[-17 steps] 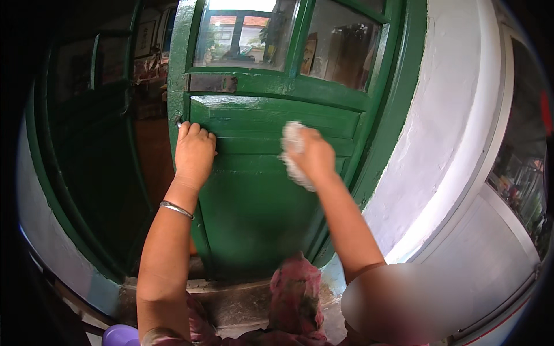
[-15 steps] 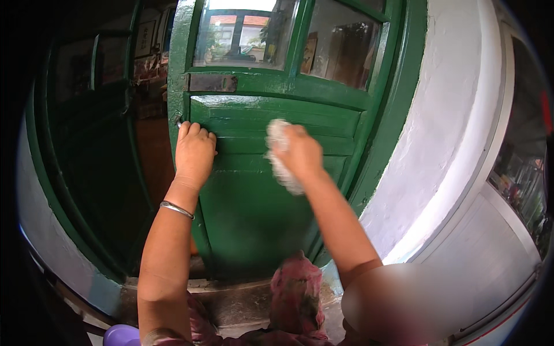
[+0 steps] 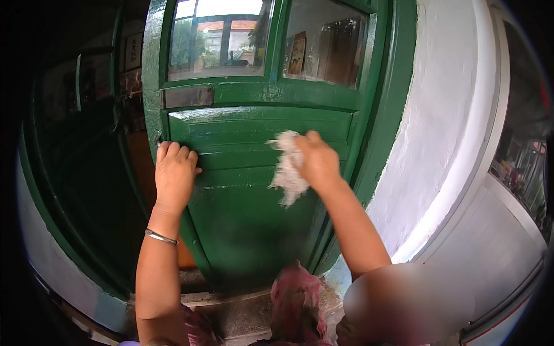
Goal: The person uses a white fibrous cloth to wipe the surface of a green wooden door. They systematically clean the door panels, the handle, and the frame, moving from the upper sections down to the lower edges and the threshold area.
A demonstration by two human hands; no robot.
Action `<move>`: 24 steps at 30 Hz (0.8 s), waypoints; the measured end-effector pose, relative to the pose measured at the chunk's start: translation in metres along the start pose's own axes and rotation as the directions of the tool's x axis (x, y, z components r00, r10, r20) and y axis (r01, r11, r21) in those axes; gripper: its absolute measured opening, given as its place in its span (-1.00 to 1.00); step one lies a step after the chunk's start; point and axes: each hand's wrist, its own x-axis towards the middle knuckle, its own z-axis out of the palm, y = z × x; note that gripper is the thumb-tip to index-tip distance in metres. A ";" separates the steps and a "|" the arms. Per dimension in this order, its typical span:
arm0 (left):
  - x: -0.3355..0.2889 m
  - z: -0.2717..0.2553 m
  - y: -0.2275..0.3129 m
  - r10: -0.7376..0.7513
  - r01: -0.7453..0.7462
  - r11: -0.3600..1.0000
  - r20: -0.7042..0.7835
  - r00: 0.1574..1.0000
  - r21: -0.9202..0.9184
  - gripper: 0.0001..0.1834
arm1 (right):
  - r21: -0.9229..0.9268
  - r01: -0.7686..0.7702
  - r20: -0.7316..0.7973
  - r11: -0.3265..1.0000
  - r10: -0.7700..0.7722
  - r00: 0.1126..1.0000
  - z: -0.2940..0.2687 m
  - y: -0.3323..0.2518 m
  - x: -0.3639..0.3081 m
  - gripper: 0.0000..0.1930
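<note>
A green wooden door with glass panes in its upper half stands in front of me. Near its left edge, my left hand has its fingers curled; a bit of metal door handle shows just above them, the rest hidden by the hand. A silvery bangle circles my left wrist. My right hand is closed on a ragged, off-white cloth, held against or just in front of the door's middle panel. The cloth's lower end hangs loose with frayed edges.
A dark metal plate is fixed to the door above my left hand. Left of it, a dark green door leaf borders an opening into a room. A white wall and a pale metal panel are on the right. Below lies a stone sill.
My right hand has moved slightly right and down with the cloth, which now hangs more spread out. The view has shifted, so the door sits lower and further left; my left hand keeps its place on it.
</note>
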 end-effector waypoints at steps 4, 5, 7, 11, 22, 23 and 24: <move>0.001 -0.002 0.001 -0.009 0.008 1.000 0.030 1.000 0.022 -0.73 | -0.231 -0.109 0.071 0.967 0.129 0.989 -0.037 0.063 -0.012 -0.67; 0.001 -0.003 0.001 -0.017 0.016 0.999 0.038 0.999 0.031 -0.73 | -0.262 -0.088 0.034 0.961 0.100 0.994 -0.046 0.076 -0.008 -0.66; 0.004 0.000 0.004 -0.027 0.026 0.999 0.031 0.999 0.022 -0.72 | -0.283 -0.112 -0.154 0.953 0.070 0.986 -0.073 0.092 0.014 -0.63; 0.004 -0.001 0.006 -0.036 0.037 0.999 0.030 0.999 -0.011 -0.77 | -0.273 -0.165 -0.419 0.948 0.038 0.907 -0.105 0.105 0.089 -0.57; 0.003 -0.005 0.002 -0.011 0.012 0.999 0.028 1.000 -0.031 -0.71 | -0.681 0.166 0.037 0.714 -0.193 0.980 -0.079 0.116 0.111 -0.75; 0.002 -0.003 0.003 -0.015 0.016 1.000 0.034 0.999 -0.026 -0.71 | -0.675 0.157 0.071 0.721 -0.149 0.986 -0.080 0.115 0.114 -0.75; 0.002 -0.001 0.005 -0.014 0.016 0.999 0.026 1.000 -0.049 -0.71 | -0.671 0.141 0.093 0.728 -0.107 0.990 -0.085 0.112 0.121 -0.75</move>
